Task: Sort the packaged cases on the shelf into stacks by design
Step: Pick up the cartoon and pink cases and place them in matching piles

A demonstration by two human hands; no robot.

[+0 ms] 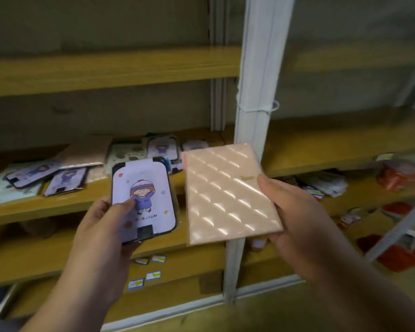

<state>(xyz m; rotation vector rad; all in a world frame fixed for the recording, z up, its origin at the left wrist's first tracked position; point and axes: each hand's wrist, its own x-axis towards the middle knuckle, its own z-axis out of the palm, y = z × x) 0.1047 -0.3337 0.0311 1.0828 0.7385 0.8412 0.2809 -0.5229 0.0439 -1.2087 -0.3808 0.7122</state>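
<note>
The left hand (101,226) gripped a cartoon-girl case (144,200), thumb pressed flat across its printed face and the other fingers hidden behind. The right hand (295,212) held a quilted pink case (230,195), thumb on its right edge, fingers underneath. Both cases hung in front of the shelf (58,204), just apart from each other. Behind them loose cartoon cases (65,179) lay unsorted near a pink stack (86,152). Glossy wrapping probably slides easily; a one-handed set-down could drop a case or scatter the overlapping ones.
</note>
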